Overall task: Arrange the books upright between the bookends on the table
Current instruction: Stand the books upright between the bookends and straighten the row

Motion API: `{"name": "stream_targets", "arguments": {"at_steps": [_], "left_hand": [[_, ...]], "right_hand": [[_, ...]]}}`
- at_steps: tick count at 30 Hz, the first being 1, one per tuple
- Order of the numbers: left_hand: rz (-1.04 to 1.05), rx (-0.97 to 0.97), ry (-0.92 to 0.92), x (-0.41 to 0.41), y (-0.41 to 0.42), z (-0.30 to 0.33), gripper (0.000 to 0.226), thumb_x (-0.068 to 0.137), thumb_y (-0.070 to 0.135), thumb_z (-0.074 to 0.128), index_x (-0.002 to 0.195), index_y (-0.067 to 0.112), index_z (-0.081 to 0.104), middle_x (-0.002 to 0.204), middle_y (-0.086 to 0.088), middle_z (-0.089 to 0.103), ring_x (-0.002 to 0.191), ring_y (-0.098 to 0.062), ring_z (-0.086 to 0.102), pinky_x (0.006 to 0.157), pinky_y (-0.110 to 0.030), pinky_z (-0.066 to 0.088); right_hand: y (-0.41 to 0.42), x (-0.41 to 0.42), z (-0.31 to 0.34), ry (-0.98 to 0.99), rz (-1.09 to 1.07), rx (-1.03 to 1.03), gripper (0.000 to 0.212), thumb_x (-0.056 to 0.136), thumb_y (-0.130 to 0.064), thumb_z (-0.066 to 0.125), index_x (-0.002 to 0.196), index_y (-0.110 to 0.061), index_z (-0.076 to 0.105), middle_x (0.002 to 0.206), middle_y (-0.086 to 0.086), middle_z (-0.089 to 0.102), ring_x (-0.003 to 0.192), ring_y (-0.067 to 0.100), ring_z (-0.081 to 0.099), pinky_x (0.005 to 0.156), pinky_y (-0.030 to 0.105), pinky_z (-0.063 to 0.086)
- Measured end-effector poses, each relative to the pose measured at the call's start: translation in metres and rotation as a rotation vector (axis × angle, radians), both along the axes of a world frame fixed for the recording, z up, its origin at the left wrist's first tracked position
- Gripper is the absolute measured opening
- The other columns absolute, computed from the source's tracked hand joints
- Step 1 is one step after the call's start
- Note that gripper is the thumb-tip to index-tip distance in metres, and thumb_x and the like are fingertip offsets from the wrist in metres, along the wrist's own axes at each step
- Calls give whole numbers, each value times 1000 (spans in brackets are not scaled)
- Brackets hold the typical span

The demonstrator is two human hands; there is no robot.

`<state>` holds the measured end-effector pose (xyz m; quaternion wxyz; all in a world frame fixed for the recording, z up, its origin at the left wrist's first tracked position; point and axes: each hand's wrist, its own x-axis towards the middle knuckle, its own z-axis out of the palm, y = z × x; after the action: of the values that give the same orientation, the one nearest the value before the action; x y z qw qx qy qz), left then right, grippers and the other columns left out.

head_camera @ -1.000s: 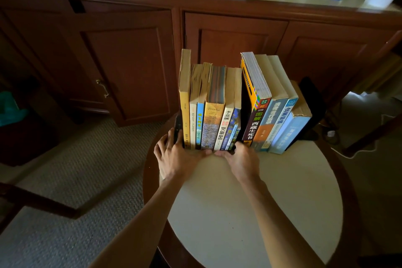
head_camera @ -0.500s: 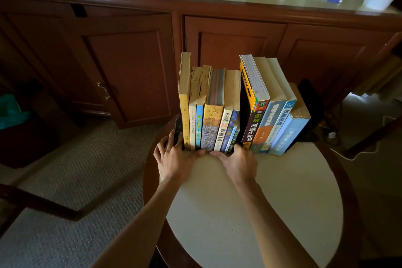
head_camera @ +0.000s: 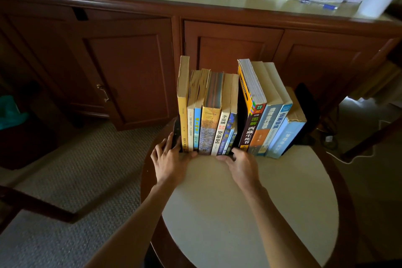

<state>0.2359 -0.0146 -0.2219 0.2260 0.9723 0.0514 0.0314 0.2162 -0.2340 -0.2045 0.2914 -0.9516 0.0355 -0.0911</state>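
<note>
Books (head_camera: 230, 111), paperbacks with yellowed page edges, stand on the round pale counter (head_camera: 250, 213): the left group upright, the right group leaning. The left hand (head_camera: 169, 161) has spread fingers against a black bookend (head_camera: 176, 135); the right hand (head_camera: 241, 164) curls loosely at the spines' base.

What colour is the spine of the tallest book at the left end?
Yellow spine, seen best in the head view.

— How many books (head_camera: 239, 111) on the round table (head_camera: 250, 213)?
— Ten or eleven: six or seven upright toward eleven o'clock — the last spines blur together — and four leaning toward one o'clock.
— Bookends?
— Two dark ones: left bookend (head_camera: 176, 131), right bookend (head_camera: 307, 111).
— Hands?
— Two: left hand (head_camera: 170, 160), right hand (head_camera: 241, 164).
</note>
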Motion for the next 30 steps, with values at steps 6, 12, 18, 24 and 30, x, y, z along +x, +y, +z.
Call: {"name": "stream_targets", "arguments": {"at_steps": [6, 12, 18, 24, 30], "left_hand": [[4, 17, -9, -1, 0, -2, 67, 88, 76, 42, 148, 45, 39, 165, 8, 20, 144, -26, 20, 117, -49, 18], [30, -15, 10, 1, -1, 0, 63, 87, 75, 46, 144, 48, 44, 164, 12, 20, 143, -23, 21, 115, -46, 18], [21, -80, 63, -1, -4, 15, 65, 83, 68, 60, 142, 45, 48, 164, 11, 20, 144, -25, 20, 113, -47, 19], [170, -255, -176, -50, -30, 29, 54, 79, 34, 81, 128, 22, 62, 136, -5, 59, 110, -27, 50, 90, -42, 43], [-174, -301, -561, -103, -137, 82, 16, 74, 11, 80, 80, 21, 69, 91, 5, 65, 83, -19, 56, 71, -37, 46]], "right_hand": [[-2, 4, -3, 20, 35, 3, 43, 85, -49, 67, 65, -17, 48, 51, -7, 44, 43, 14, 41, 43, 29, 27], [-2, 5, -4, 24, 23, 14, 46, 85, -49, 67, 62, -13, 50, 50, -6, 47, 41, 13, 41, 41, 27, 28], [-4, -8, 3, -7, 17, 146, 44, 81, -45, 74, 91, -3, 70, 72, -1, 61, 61, 16, 54, 53, 17, 34], [-50, -49, -6, -105, -205, 549, 21, 84, -22, 77, 69, -13, 64, 51, 2, 59, 43, 13, 50, 49, 24, 43], [-100, -39, 21, -274, -447, 433, 30, 81, -29, 79, 95, -10, 61, 87, -1, 65, 76, 14, 61, 59, 20, 40]]}}
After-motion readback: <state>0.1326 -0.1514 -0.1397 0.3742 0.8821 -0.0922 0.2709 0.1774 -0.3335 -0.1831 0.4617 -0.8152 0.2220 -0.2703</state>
